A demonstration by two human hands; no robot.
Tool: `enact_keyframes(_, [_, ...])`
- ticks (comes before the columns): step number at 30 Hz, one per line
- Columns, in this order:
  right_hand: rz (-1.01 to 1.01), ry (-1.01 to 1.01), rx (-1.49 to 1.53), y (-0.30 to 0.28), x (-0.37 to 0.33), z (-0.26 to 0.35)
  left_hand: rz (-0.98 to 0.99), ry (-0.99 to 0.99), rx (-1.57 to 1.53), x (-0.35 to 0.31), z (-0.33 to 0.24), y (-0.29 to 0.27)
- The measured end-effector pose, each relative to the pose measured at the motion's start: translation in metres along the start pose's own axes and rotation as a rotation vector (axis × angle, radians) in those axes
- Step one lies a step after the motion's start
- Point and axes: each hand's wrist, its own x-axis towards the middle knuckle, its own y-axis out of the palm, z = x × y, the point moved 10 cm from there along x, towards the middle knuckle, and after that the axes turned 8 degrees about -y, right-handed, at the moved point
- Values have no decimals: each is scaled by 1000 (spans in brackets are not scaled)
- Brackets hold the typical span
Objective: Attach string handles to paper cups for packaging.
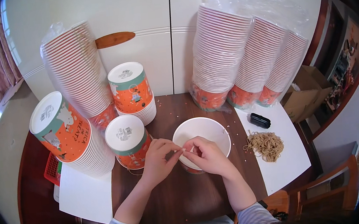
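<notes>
My left hand and my right hand meet above an upright paper bucket, white inside. Thumb and forefinger of each hand pinch together at one spot, over the bucket's near left part. Something tiny and pale shows between the fingertips, too small to name. My right hand hides part of the bucket's rim and front. Close to my left hand stands an upside-down orange and green paper bucket, with a thin tan cord at its foot.
Upside-down bucket stacks and a wrapped stack stand left. Wrapped stacks stand back right. A tan string heap and a black oblong object lie right. Pale bits dot the brown table.
</notes>
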Motion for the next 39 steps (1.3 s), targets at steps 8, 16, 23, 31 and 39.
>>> enact_keyframes(8, [-55, -97, -150, -5, 1, 11, -5, 36, 118, 0, -4, 3])
enact_keyframes(16, [-72, -195, -136, -11, -2, 26, 24, -3, 177, 0, 14, 2])
enact_keyframes(23, [209, -101, -251, 28, -16, 35, 113, -150, 59, -5, 30, 10])
enact_keyframes(31, [247, -262, -773, 59, -36, 36, 46, -197, -76, -38, 38, 12])
enact_keyframes(39, [89, -345, -849, 31, -63, 30, 40, -177, -158, -75, 33, 34])
